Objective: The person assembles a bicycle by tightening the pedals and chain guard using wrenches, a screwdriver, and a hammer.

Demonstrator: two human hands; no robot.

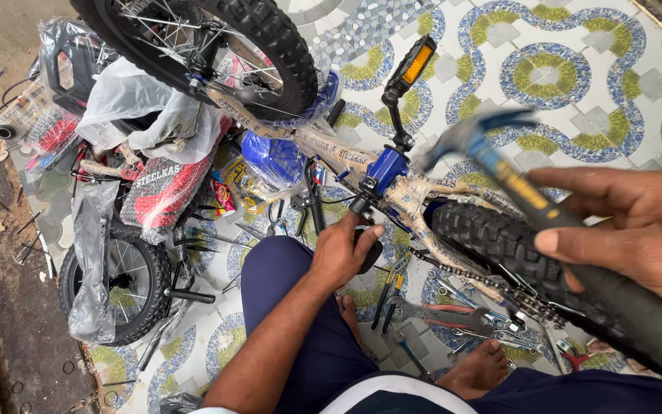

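The left hand is closed around the lower pedal of an upturned bicycle, thumb over the top, so most of that pedal is hidden. The crank runs up from there through the blue bottom bracket to the upper pedal, whose orange reflector faces the camera.

The right hand grips the black handle of a hammer, fingers wrapped over it and thumb beneath. The hammer is raised close to the camera and blurred; its blue head points left, above the crank and the frame, not touching either as far as can be told.

The frame is wrapped in clear plastic and lies across the patterned tile floor. Its rear tyre sits just under the hammer handle, with the chain running beside it. The front wheel stands at the top left.

Below the hands, the person's knee in dark blue cloth and a bare foot rest on the floor. Pliers and spanners lie scattered between the foot and the tyre. To the left, a second, smaller wheel in plastic wrap lies among bags and parts.
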